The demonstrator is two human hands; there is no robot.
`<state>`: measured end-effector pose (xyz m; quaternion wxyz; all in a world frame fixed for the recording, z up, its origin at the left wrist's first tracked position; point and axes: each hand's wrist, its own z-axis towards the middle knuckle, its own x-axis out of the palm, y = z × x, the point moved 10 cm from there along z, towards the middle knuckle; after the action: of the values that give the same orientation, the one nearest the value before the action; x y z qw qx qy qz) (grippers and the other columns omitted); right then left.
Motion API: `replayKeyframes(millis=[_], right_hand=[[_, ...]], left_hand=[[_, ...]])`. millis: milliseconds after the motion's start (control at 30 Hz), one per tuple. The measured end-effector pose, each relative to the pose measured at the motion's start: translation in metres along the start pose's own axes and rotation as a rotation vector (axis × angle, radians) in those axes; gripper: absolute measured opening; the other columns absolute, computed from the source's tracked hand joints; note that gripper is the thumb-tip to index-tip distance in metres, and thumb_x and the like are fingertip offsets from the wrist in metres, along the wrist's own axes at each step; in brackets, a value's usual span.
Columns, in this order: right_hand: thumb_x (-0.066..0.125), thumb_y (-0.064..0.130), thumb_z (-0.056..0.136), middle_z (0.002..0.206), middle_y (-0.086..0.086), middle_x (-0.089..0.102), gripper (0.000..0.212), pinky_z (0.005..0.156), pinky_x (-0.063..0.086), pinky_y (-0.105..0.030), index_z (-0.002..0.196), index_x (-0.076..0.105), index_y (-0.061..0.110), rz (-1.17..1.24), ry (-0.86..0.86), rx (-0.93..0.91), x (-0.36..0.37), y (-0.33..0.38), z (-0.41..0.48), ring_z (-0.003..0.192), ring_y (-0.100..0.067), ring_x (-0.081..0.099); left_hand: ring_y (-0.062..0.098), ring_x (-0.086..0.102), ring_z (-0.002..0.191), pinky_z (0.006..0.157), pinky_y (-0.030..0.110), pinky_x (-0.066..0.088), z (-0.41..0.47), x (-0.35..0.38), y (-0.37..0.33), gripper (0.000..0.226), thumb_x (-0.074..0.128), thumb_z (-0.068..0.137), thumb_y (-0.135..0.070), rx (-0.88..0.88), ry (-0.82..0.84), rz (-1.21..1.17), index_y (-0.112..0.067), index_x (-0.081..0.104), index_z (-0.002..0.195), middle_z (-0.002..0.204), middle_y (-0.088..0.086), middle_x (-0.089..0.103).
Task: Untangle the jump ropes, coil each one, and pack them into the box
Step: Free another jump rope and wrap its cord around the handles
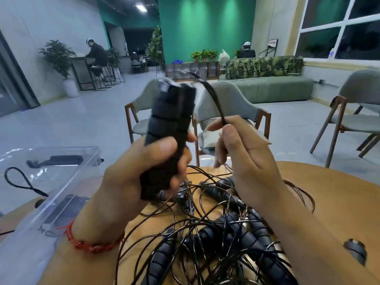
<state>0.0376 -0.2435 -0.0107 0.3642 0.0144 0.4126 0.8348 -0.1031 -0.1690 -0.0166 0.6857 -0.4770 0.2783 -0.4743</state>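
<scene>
Black foam handles point(172, 112), 2 of them held side by side and upright, sit at the centre of view in the left hand point(131, 171), whose fingers point(162, 145) are wrapped tightly round the pair. From their top a black cord point(213, 95) arcs toward 2 o'clock and down into the right hand point(242, 153). It is pinched narrowly between thumb and forefinger, with the other fingers loosely curled. At 6 o'clock the remaining jump ropes point(216, 233) lie in a dense tangle on the wooden counter point(339, 192), thin cables looping over several more handles. The clear box point(61, 195) stands at 9 o'clock, with at least 1 dark handle already inside.

As I judge the risks, cables rise from the tangle toward the left hand, so lifting the held pair could tighten knots below or drag the heap toward the counter's edge. If the pinch slips, the cord would spring loose and any wrap would unwind. Motion blur hides whether this cord is rope or tie strap.
</scene>
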Motion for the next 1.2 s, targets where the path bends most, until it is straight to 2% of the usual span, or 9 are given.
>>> replayKeyframes(millis=[167, 333, 433, 533, 667, 867, 1000, 1100, 1200], right_hand=[[0.045, 0.035, 0.113, 0.065, -0.008, 0.056, 0.019, 0.05, 0.041, -0.046, 0.115, 0.063, 0.031, -0.117, 0.148, 0.023, 0.033, -0.007, -0.007, 0.053, -0.024, 0.05], [0.044, 0.039, 0.114, 0.064, 0.01, 0.056, 0.017, 0.053, 0.037, -0.017, 0.121, 0.058, 0.033, -0.272, 0.209, 0.019, 0.053, -0.012, -0.015, 0.059, -0.01, 0.057], [0.034, 0.05, 0.113, 0.069, 0.011, 0.058, 0.024, 0.055, 0.033, -0.018, 0.114, 0.055, 0.036, -0.459, 0.307, 0.022, 0.064, -0.018, -0.02, 0.066, -0.009, 0.059], [0.029, 0.054, 0.113, 0.072, 0.009, 0.057, 0.031, 0.059, 0.036, -0.026, 0.101, 0.05, 0.035, -0.533, 0.451, 0.041, 0.08, -0.023, -0.029, 0.067, -0.008, 0.055], [0.031, 0.057, 0.111, 0.073, 0.013, 0.053, 0.027, 0.059, 0.034, -0.022, 0.105, 0.047, 0.037, -0.611, 0.484, -0.005, 0.084, -0.018, -0.031, 0.067, -0.004, 0.053], [0.036, 0.059, 0.11, 0.077, 0.017, 0.057, 0.025, 0.059, 0.028, -0.015, 0.113, 0.051, 0.04, -0.72, 0.428, -0.03, 0.049, -0.014, -0.013, 0.071, -0.002, 0.054], [0.037, 0.057, 0.111, 0.084, 0.014, 0.066, 0.028, 0.064, 0.043, -0.024, 0.111, 0.058, 0.039, -0.725, 0.362, -0.099, 0.037, 0.001, -0.009, 0.077, -0.008, 0.061], [0.04, 0.057, 0.111, 0.085, 0.014, 0.066, 0.029, 0.06, 0.04, -0.026, 0.108, 0.062, 0.038, -0.77, 0.357, -0.207, 0.039, 0.014, -0.011, 0.075, -0.009, 0.062], [0.053, 0.052, 0.109, 0.087, 0.013, 0.068, 0.027, 0.057, 0.049, -0.031, 0.104, 0.071, 0.032, -0.81, 0.312, -0.403, 0.04, 0.034, -0.015, 0.071, -0.012, 0.065]], left_hand=[[0.025, 0.063, 0.081, 0.059, 0.036, 0.053, 0.005, -0.036, 0.01, 0.056, 0.067, 0.085, -0.049, 0.046, -0.399, -0.013, -0.006, 0.062, 0.121, 0.097, 0.013, 0.065], [0.027, 0.074, 0.117, 0.101, 0.054, 0.056, 0.004, -0.031, 0.02, 0.035, 0.061, 0.096, -0.045, 0.041, -0.506, 0.09, -0.019, 0.068, 0.12, 0.121, 0.009, 0.078], [0.03, 0.075, 0.113, 0.097, 0.05, 0.059, 0.004, -0.028, 0.015, 0.037, 0.056, 0.099, -0.042, 0.071, -0.549, 0.013, -0.014, 0.064, 0.123, 0.113, 0.01, 0.078], [0.023, 0.074, 0.088, 0.087, 0.052, 0.064, 0.001, -0.043, 0.015, 0.03, 0.062, 0.103, -0.039, 0.082, -0.668, -0.176, -0.012, 0.062, 0.115, 0.093, 0.007, 0.069], [0.015, 0.062, 0.073, 0.073, 0.043, 0.062, -0.001, -0.061, 0.021, 0.031, 0.067, 0.095, -0.044, 0.027, -0.72, -0.209, -0.016, 0.061, 0.108, 0.09, 0.004, 0.061], [0.015, 0.067, 0.077, 0.075, 0.046, 0.063, -0.009, -0.093, 0.018, 0.018, 0.068, 0.102, -0.038, 0.003, -0.827, 0.022, -0.022, 0.063, 0.11, 0.092, 0.001, 0.061], [0.02, 0.069, 0.086, 0.073, 0.051, 0.065, -0.012, -0.1, 0.024, 0.028, 0.069, 0.102, -0.041, -0.055, -0.83, 0.16, -0.025, 0.06, 0.123, 0.099, 0.004, 0.059], [0.024, 0.069, 0.088, 0.067, 0.044, 0.062, -0.008, -0.091, 0.02, 0.046, 0.069, 0.1, -0.049, -0.051, -0.763, 0.45, -0.047, 0.049, 0.142, 0.108, 0.004, 0.063], [0.014, 0.07, 0.093, 0.078, 0.035, 0.059, 0.001, -0.071, 0.023, 0.073, 0.069, 0.096, -0.059, -0.109, -0.637, 0.729, -0.074, 0.023, 0.151, 0.118, -0.008, 0.069]])
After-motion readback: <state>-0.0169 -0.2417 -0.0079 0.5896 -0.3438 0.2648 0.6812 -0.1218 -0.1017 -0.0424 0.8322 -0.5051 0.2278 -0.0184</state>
